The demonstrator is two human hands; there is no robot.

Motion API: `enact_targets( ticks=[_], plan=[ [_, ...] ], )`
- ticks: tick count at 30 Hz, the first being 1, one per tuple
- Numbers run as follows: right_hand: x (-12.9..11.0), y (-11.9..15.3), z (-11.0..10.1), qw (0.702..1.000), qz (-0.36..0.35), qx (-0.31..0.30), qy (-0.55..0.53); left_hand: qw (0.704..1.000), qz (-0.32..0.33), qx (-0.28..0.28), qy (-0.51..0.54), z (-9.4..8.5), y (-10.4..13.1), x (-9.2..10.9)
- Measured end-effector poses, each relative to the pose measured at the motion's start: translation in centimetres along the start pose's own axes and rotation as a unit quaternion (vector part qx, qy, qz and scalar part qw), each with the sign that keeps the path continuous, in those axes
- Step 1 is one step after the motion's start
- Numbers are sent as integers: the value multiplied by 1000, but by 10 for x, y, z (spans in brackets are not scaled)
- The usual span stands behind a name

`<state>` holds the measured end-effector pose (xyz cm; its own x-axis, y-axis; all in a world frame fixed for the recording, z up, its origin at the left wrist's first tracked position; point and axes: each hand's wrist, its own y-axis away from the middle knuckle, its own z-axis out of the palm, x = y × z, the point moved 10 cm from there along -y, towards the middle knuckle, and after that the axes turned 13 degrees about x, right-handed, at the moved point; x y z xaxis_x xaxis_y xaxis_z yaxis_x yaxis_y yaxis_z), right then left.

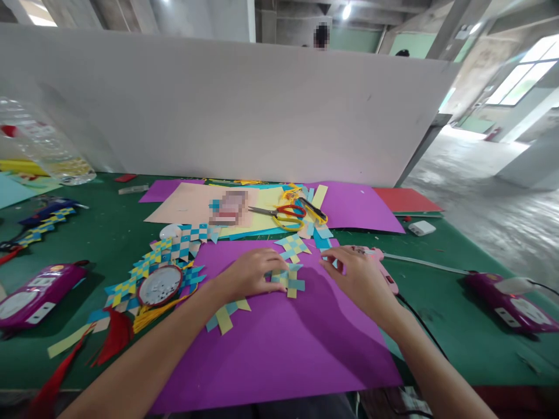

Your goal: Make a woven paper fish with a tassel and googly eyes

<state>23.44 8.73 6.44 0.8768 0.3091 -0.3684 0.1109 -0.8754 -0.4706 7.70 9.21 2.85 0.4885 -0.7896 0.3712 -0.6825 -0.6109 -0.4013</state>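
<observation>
Left hand (pixel 257 273): your thumb and fingers pinch the left side of a small woven paper piece (pixel 292 280), blue and yellow checks, strips sticking out at its right. It sits over the far half of the purple sheet (pixel 279 361), which runs to the counter's (pixel 458 337) near edge.

Right hand (pixel 351 273): fingers bent and slightly parted, nothing seen between them, just right of the woven piece. Pink glue gun (pixel 388 279) close behind this hand; contact cannot be told. A pale rod (pixel 423 263) runs from it toward the counter's right edge, where a purple power strip (pixel 510 302) lies.

Second woven piece (pixel 224 320) on the sheet, below your left wrist; a third (pixel 293 247) at the sheet's far edge.

Beyond, toward the counter's far edge: scissors (pixel 275 213), red and yellow handles, on layered paper. Left of the sheet: round dish (pixel 160 285) with dark specks, beside woven strips, a yellow tassel (pixel 151 315) and a red tassel (pixel 116 337). Clear bottle (pixel 56 148) by the counter's far left corner.
</observation>
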Motion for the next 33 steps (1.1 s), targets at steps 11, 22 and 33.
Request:
enact_targets(
  ticks=[11, 22, 33],
  plan=[
    [-29, 40, 34, 989, -83, -114, -36, 1000, 17, -2, 16, -1, 0, -2],
    [-35, 58, 40, 986, -88, -119, -72, 999, 6, -5, 31, -2, -1, -2],
    [-44, 61, 54, 983, -108, -148, -16, 999, -23, -1, 36, -6, -1, -1]
  ],
)
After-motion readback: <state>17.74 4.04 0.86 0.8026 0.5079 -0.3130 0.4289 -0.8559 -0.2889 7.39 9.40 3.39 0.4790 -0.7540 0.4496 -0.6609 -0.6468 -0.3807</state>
